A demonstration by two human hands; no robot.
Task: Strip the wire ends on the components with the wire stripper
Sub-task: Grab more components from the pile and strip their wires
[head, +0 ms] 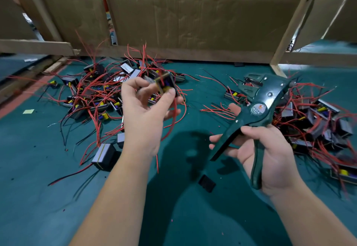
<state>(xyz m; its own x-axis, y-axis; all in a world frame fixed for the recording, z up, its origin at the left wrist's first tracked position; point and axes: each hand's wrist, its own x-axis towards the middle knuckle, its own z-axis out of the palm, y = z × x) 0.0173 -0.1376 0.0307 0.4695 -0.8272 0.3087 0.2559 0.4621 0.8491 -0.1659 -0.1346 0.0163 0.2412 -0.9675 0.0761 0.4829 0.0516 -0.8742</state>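
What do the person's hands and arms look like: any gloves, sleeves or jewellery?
The left hand and right hand are both bare: no gloves, no rings in view. The left forearm and right forearm are bare too, with no sleeve, watch or band showing up to the frame's bottom edge.

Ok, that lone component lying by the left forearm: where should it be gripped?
Grip the lone component by its boxy body, pinched from above across its flat sides, I'd say: it lies apart from the main pile, wires trailing left.

A blurred, red-wired black component (166,85) is held aloft left of the dark-green wire stripper (259,111), handles spread.
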